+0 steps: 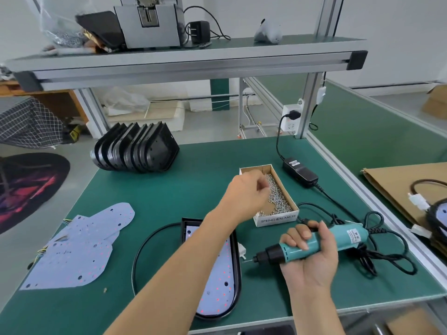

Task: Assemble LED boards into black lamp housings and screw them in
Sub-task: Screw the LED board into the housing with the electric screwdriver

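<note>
The left hand (249, 189) reaches into the screw box (287, 215), fingers curled; whether it holds a screw is unclear. The right hand (308, 257) grips the screwdriver (314, 243).

The left forearm (193, 257) hides much of the lamp housing (235, 274); beside it, the left hand's (246, 192) blurred fingertips (262, 187) conceal any screw.

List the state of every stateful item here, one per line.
Left hand: reaching into the screw box, fingers curled.
Right hand: grips the electric screwdriver.
Screw box: open, holds screws.
Lamp housing: LED board seated inside.
Wall socket: plug inserted.
</note>
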Motion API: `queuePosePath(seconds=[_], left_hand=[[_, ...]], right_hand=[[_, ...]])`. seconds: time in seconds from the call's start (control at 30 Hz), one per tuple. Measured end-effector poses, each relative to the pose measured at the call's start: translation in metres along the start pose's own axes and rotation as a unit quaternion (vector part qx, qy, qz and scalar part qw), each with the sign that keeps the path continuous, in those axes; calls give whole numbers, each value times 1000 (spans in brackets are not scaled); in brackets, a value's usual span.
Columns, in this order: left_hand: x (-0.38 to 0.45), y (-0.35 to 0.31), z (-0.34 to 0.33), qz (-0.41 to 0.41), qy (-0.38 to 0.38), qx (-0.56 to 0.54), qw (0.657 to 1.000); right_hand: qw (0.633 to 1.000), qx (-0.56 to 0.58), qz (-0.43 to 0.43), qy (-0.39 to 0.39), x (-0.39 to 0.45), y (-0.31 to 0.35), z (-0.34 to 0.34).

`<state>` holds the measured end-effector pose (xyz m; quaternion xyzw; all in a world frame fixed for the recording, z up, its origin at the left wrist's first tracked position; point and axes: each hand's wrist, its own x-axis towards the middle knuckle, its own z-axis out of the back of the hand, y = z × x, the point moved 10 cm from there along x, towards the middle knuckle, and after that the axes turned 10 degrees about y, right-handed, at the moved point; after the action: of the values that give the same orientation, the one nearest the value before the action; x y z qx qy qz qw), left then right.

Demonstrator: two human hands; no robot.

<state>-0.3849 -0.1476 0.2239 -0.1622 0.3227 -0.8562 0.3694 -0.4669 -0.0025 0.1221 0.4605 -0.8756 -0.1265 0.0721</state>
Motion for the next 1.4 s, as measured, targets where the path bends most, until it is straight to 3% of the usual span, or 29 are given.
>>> queuePosePath(seconds=[0.13, 0.3, 0.67, 1.4], left_hand=[[-78, 11, 32, -2, -37, -174, 984], [-151, 36, 39, 33, -45, -267, 962], [-200, 56, 27, 86, -83, -267, 956], [-211, 52, 25, 105, -126, -311, 936]], right_hand=[[1000, -4, -4, 1, -2, -2, -4], [1000, 1, -7, -2, -12, -6, -18], [994, 24, 14, 109, -35, -7, -113], [993, -31, 40, 103, -42, -11, -112]])
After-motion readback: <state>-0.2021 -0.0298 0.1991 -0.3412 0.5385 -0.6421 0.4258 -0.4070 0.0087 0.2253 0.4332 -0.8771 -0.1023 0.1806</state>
